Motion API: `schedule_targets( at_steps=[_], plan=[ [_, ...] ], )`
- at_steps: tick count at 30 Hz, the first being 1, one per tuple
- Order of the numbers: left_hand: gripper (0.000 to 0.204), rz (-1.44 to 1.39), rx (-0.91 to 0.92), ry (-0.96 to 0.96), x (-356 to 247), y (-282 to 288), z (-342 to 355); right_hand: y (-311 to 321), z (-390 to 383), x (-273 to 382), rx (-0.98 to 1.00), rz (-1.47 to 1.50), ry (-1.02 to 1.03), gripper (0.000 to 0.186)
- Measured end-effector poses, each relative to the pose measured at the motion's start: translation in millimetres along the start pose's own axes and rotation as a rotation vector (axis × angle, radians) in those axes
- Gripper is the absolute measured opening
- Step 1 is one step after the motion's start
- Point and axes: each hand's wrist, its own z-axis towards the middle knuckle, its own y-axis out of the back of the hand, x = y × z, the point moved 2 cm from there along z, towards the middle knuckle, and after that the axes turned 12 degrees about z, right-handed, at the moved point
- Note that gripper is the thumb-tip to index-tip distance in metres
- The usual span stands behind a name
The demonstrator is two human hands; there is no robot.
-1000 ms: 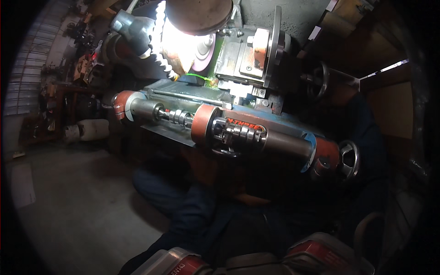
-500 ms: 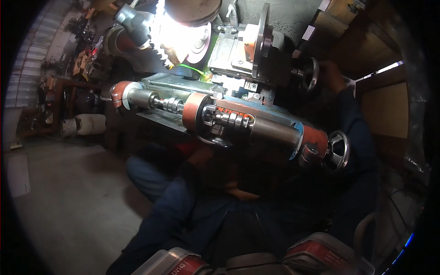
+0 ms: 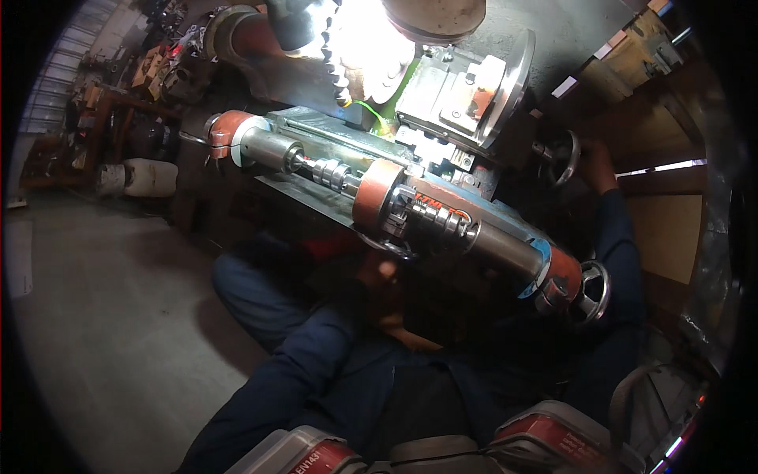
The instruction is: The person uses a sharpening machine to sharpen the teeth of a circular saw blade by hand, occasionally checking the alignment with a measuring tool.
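A long camshaft (image 3: 332, 175) with shiny lobes lies along a machine bed, running through a red ring-shaped support (image 3: 377, 196). Steel sleeves and red end blocks flank it. On the right, my right hand (image 3: 600, 167) is closed at the rim of a metal handwheel (image 3: 565, 159); its fingers are partly behind the wheel. My left hand (image 3: 380, 272) is in deep shade just below a second handwheel (image 3: 387, 246), under the red support. Darkness hides most of its fingers, so its grip cannot be made out.
A bright lamp glares over a rounded wheel housing (image 3: 438, 17) at the back. A third handwheel (image 3: 594, 292) projects from the bed's right end. Wooden panels (image 3: 663, 237) stand at the right, a cluttered bench (image 3: 87, 134) at the far left. Respirator filters (image 3: 545, 434) cross the lower edge.
The whole view has shifted and tilted, so the machine appears farther right and sloping more steeply down to the right. Both hands remain by their handwheels.
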Motion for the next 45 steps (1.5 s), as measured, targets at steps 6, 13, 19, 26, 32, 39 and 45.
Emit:
schedule_targets(
  at_steps=[6, 13, 19, 26, 32, 39, 45],
  plan=[
    [0.017, -0.145, 0.163, 0.232, -57, 45, -47, 82, -36, 96, 0.145, 0.212, -0.080, 0.029],
    [0.020, 0.248, 0.039, -0.082, -15, -10, -10, 63, -50, 50, 0.586, 0.427, -0.229, 0.047],
    [0.021, -0.211, 0.198, -0.166, 0, 58, -30, 80, -67, 29, 0.426, 0.178, -0.294, 0.051],
    [0.033, 0.878, -0.203, -0.277, 36, 64, 6, 65, -50, 22, 0.384, 0.184, -0.283, 0.039],
    [0.039, 0.721, -0.094, -0.199, -94, 143, -95, 70, -59, 57, 0.335, 0.331, -0.366, 0.044],
    [0.015, 0.335, -0.747, -0.639, -238, 241, -142, 99, -112, 66, 0.086, 0.267, -0.151, 0.052],
    [0.026, 0.812, -1.055, -0.902, -285, 377, -9, 151, -191, 168, -0.434, 0.392, -0.260, 0.033]
  ],
)
